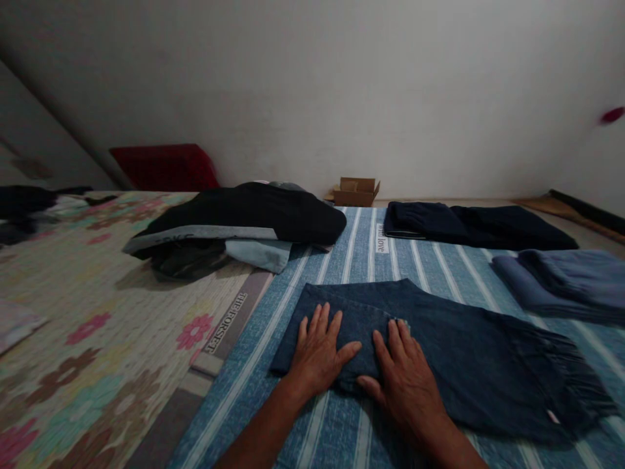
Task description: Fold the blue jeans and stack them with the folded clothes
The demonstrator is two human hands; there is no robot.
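Note:
A pair of dark blue jeans (469, 365) lies across the striped blue sheet (263, 365), its gathered elastic waist at the right and its leg end folded back at the left. My left hand (319, 352) rests flat on the folded part, fingers spread and thumb out. Close beside it, my right hand (405, 371) presses down near the edge of the fold, fingers stretched forward and thumb pointing left. Neither hand grips anything. A small pale tag shows near the waistband.
Folded dark trousers (478, 223) and folded lighter blue jeans (571, 283) lie at the right. A heap of clothes with a black garment (244, 212) on top sits at the back left. Beyond are a cardboard box (355, 193) and a red object (163, 167) by the wall. Floral bedding (112, 339) spreads leftward.

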